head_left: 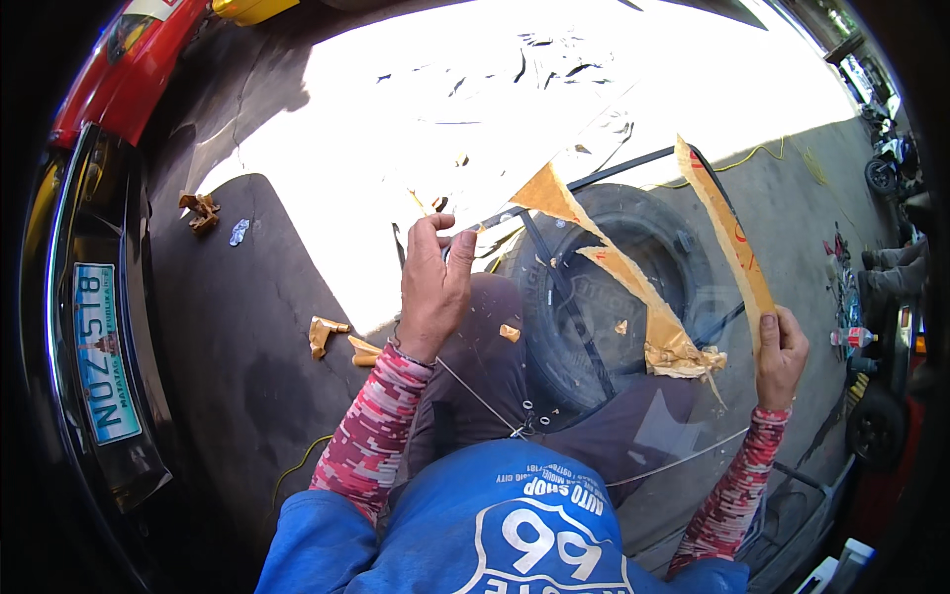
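Right hand (pixel 782 358): gripping the lower end of a long brown paper strip (pixel 727 228), thumb against fingers. Strip stands up from the hand, tapering to a pointed top, red markings on its face.

Left hand (pixel 435 282): raised near the left corner of the glass pane, fingers half curled, thumb a little off them. Can't tell if there's a scrap in the pinch; glare behind the fingertips is bad there.

Glass pane (pixel 618 168): clear, dark border, in front of the seated person, lying over a tyre (pixel 698 262) that shows through it. Torn brown paper sheet (pixel 628 272) on the pane: wide triangular end at the top left, narrow ragged run down, crumpled wad at the lower right end. Few small brown flakes around it.

Containers: clear bottle (pixel 853 338) with a red band, on its side at the far right near a bystander's legs (pixel 896 282). Contents too small to read. White container (pixel 856 554) at the lower right edge, partly cut off; inside not visible.

Floor, left side: brown paper scraps (pixel 323 337) just beyond the left forearm, crumpled brown wad (pixel 200 212) farther out, with a small silvery scrap (pixel 239 232) near it. Dark car (pixel 143 450) along the left edge, red vehicle (pixel 134 84) above it. Yellow cord (pixel 762 153) runs across the floor past the pane's upper right.
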{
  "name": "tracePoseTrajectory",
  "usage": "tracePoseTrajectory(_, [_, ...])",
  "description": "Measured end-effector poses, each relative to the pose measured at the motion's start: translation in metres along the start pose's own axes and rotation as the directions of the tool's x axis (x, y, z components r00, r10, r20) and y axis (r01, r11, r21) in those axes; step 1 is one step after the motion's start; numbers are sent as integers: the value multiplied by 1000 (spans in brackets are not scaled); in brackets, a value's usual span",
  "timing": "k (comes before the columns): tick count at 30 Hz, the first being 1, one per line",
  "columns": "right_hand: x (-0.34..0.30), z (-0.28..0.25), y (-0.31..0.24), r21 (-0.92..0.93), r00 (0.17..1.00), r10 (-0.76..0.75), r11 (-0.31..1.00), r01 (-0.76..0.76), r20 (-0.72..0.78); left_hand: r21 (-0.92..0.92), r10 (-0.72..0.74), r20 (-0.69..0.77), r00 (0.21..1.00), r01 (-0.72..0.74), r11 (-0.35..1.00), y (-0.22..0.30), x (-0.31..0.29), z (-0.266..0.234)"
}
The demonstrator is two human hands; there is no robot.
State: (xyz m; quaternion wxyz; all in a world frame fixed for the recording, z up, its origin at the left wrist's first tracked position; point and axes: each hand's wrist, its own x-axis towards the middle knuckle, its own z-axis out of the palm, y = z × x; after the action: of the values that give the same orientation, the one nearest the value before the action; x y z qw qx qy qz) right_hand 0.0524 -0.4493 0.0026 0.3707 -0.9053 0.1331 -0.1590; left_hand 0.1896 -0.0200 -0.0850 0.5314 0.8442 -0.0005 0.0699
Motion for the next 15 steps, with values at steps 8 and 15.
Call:
tracePoseTrajectory(8, [49, 111, 83, -43, 991, 68, 997, -64, 115, 223, -217, 58, 974, 199, 954, -37, -29, -7])
tracePoseTrajectory(15, [35, 189, 69, -398, 999, 7, 918, 9, 38, 389, 190, 135, 972, -229, 892, -39, -62, -28])
